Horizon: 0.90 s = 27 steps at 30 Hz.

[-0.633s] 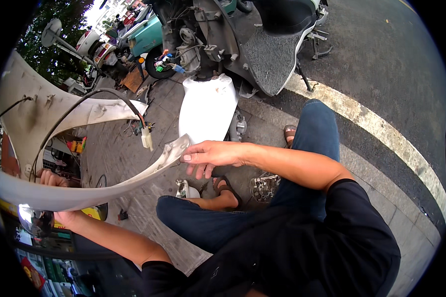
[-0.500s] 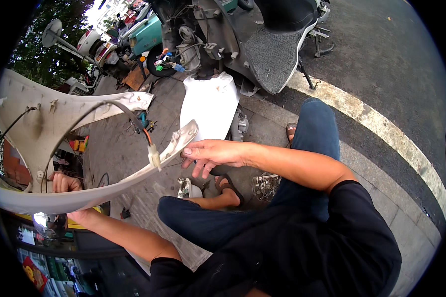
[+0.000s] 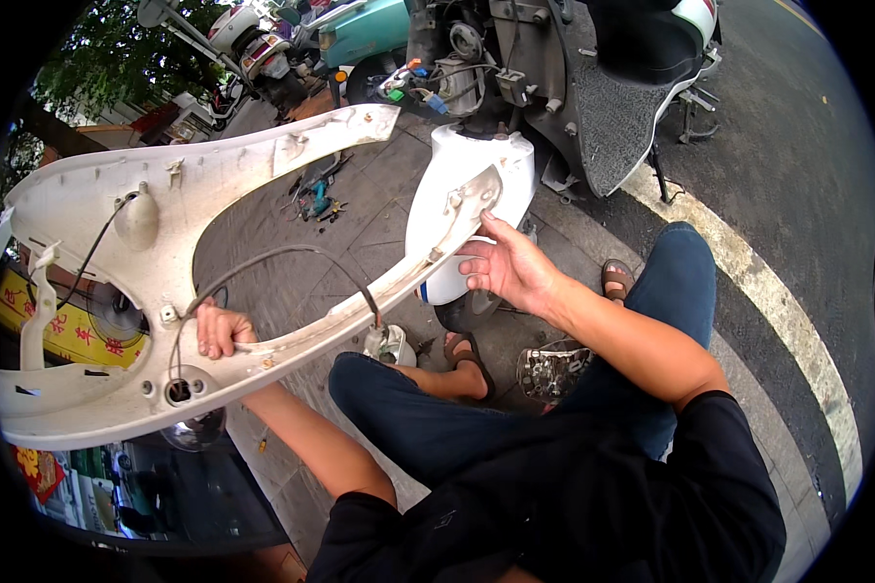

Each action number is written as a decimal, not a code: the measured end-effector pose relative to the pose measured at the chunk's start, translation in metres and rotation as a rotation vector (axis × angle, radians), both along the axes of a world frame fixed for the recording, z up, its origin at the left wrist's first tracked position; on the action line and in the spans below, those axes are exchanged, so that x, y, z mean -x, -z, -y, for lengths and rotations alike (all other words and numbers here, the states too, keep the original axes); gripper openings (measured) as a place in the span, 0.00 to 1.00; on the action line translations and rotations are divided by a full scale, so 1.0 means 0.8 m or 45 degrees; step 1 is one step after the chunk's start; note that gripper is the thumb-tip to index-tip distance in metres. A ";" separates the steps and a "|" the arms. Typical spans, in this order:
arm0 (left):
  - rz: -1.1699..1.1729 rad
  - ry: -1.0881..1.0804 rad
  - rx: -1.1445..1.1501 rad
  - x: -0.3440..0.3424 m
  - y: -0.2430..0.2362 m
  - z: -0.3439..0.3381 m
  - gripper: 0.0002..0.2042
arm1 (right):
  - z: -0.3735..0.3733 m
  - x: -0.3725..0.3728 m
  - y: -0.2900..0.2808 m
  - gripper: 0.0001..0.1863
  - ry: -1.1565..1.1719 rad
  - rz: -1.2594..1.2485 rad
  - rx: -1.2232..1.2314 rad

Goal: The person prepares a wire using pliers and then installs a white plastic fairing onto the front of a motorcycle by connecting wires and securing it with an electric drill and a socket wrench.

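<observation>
A large white scooter fairing panel (image 3: 180,262) is held up on the left, its inner side with clips and thin black cables showing. My left hand (image 3: 224,330) is closed over the panel's middle, fingers on the inside near a chrome round mirror-like part (image 3: 196,428) below the rim. At the panel's right tip, my right hand (image 3: 515,264) holds the edge lightly, thumb at the rim and the other fingers loosely curled below it. A black cable (image 3: 306,250) arcs across the panel and ends in a pale connector by the lower rim.
A partly stripped scooter (image 3: 564,97) with loose coloured connectors stands ahead. A white body part (image 3: 433,204) is in front of it. Tools (image 3: 318,197) lie on the paving. A tray of small parts (image 3: 552,374) sits by my feet; a white kerb line (image 3: 749,257) curves right.
The panel has swung into fuller view, with its tip shifting right and upward. Both hands have moved right with it, and the view has turned somewhat left.
</observation>
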<state>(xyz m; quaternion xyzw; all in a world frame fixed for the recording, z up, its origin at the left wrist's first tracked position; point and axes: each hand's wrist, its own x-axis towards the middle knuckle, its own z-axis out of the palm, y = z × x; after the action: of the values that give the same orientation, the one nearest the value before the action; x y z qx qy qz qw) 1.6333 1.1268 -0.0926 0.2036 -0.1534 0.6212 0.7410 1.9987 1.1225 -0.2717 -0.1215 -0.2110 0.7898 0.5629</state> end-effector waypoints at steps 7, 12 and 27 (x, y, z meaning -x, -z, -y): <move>-0.053 -0.116 -0.022 -0.008 0.097 -0.021 0.07 | 0.016 -0.035 0.026 0.22 0.166 0.284 0.184; -0.016 -0.140 0.060 -0.019 0.123 -0.032 0.07 | 0.024 -0.052 0.034 0.18 0.230 0.365 0.110; -0.001 0.016 0.121 -0.018 0.110 -0.046 0.07 | -0.025 -0.065 0.028 0.28 0.431 0.348 0.172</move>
<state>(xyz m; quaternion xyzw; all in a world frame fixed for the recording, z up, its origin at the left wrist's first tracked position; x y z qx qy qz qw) 1.6479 1.1638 -0.1808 0.1674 -0.1246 0.6232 0.7537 2.0507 1.1423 -0.2945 -0.2985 -0.2087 0.6725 0.6442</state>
